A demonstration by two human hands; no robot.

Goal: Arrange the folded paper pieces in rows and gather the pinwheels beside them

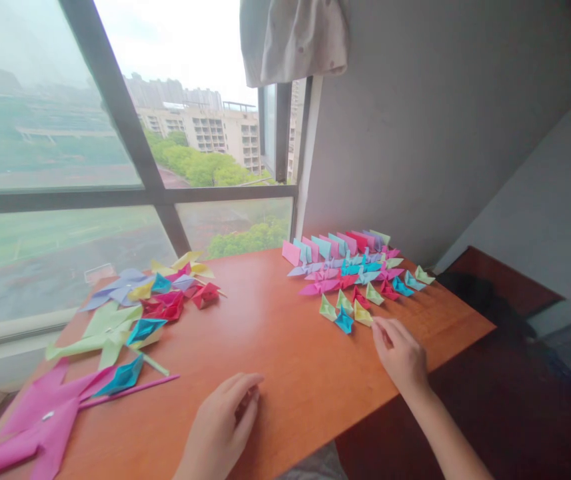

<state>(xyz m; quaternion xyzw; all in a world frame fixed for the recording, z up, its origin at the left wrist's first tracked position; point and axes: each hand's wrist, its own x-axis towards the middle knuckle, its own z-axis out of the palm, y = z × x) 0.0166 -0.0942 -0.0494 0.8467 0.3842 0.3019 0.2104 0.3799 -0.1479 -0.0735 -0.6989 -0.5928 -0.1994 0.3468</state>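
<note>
My right hand [401,355] reaches over the right part of the table, fingers closed in a pinch at the right edge of a yellow paper boat [362,314]. Beside that boat, a blue paper boat [344,321] and green paper boats [328,308] stand in the front row. Red paper boats [389,289] and more blue and green ones sit behind. My left hand [225,423] hovers at the table's near side, loosely curled with the thumb apart from the fingers and nothing visible in it.
Paper cranes [321,285] and folded upright papers [335,247] stand in rows behind the boats. On the left lie a magenta pinwheel [58,413], a green pinwheel [108,330] and loose boats, including a blue boat [122,377]. A window [155,193] borders the wooden table [260,320].
</note>
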